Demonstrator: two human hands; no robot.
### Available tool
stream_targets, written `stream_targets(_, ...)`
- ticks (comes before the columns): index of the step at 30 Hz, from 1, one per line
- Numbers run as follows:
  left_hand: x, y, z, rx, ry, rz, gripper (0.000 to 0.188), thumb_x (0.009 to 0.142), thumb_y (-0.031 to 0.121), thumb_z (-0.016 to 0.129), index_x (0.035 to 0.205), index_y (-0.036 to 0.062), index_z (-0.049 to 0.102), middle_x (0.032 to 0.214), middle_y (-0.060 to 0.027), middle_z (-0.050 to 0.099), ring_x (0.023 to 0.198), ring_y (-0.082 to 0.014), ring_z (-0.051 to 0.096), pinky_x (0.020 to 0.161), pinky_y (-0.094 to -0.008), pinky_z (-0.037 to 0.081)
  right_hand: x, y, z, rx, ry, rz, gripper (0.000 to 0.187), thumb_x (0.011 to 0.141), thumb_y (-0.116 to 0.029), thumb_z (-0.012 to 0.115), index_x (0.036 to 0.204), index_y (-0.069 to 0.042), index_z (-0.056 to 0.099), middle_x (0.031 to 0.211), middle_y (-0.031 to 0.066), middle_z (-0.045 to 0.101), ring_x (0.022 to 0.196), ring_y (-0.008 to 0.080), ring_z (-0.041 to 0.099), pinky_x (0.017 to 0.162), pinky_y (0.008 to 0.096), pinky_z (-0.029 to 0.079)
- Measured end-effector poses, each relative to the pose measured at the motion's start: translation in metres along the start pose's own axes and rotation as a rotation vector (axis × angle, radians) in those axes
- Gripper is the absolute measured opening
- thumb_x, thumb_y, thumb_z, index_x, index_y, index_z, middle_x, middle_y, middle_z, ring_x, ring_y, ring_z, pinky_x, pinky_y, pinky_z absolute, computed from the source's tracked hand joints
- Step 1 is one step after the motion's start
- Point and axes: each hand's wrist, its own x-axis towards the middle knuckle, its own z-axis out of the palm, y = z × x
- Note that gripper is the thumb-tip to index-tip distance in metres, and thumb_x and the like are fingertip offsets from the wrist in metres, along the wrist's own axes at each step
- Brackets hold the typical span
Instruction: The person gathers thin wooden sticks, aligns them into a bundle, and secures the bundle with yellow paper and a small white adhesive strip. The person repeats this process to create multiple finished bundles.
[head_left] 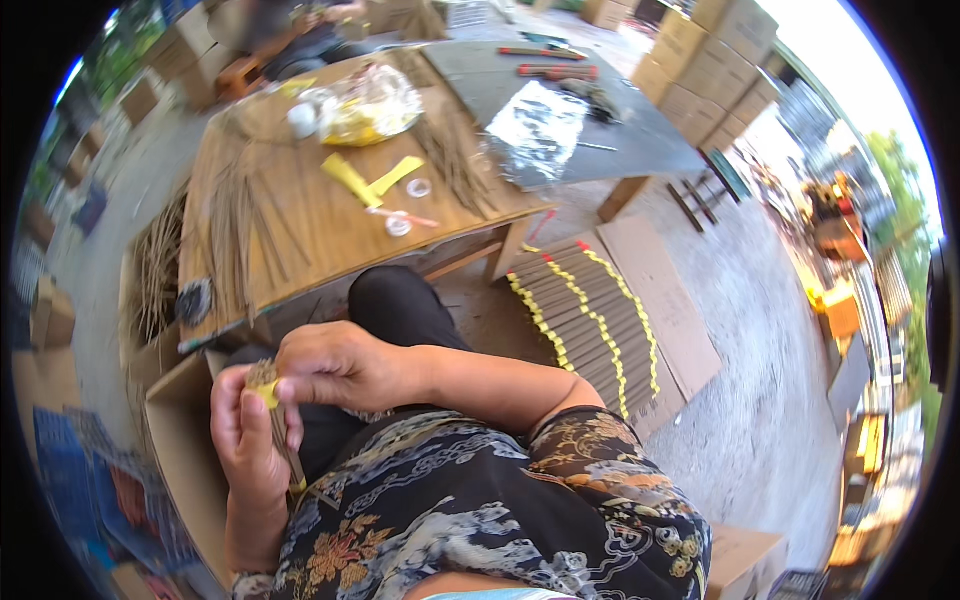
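Observation:
My left hand (243, 428) is closed around a slim bundle of thin brown sticks (262, 374), held upright in front of my body. Yellow tape or paper (268, 393) wraps the bundle just below its top end. From the right, my right hand (338, 362) pinches at this yellow band with thumb and fingers, touching the bundle. The lower part of the bundle shows below the left fingers, with another bit of yellow near its bottom. Whether a loose end of the band sits in the right fingers is too small to tell.
A wooden table (300, 262) ahead carries loose sticks (245, 215), yellow strips (350, 180), tape rolls (398, 226) and a plastic bag (372, 105). Right of it, banded brown rods (590, 320) lie on cardboard. An open carton (185, 450) stands at my left; a person (310, 40) sits beyond.

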Motion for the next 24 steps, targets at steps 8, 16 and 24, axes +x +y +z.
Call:
stream_targets(8,-0.002,0.000,0.011,0.001,-0.138,0.029,0.024,0.093,0.027,0.039,0.102,0.0049,0.041,0.060,-0.0056,0.046,0.041,-0.0086,0.038,0.036,-0.0188,0.031,-0.006,-0.015,-0.016,-0.249,-0.043,-0.081,0.029,0.080,-0.022,0.061,0.062,-0.005,0.047,0.059,0.0080,0.044,0.058,0.0270,0.048,0.050,0.0346,0.038)
stream_targets(16,-0.005,0.006,0.011,-0.086,-0.239,-0.039,0.031,0.092,0.032,0.040,0.096,0.0021,0.040,0.065,-0.0065,0.048,0.047,-0.0086,0.043,0.039,-0.0188,0.034,-0.005,-0.018,-0.019,-0.183,-0.069,-0.154,0.032,0.079,-0.019,0.063,0.057,-0.004,0.045,0.055,0.0089,0.041,0.053,0.0275,0.045,0.048,0.0358,0.035)
stream_targets(24,0.007,0.006,0.008,-0.229,-0.416,-0.066,0.029,0.093,0.026,0.039,0.105,-0.0007,0.041,0.076,-0.0081,0.053,0.053,-0.0089,0.047,0.040,-0.0179,0.035,-0.001,-0.017,-0.027,-0.128,-0.080,-0.086,0.032,0.071,-0.019,0.070,0.053,-0.003,0.048,0.050,0.0078,0.041,0.046,0.0221,0.043,0.045,0.0331,0.031)
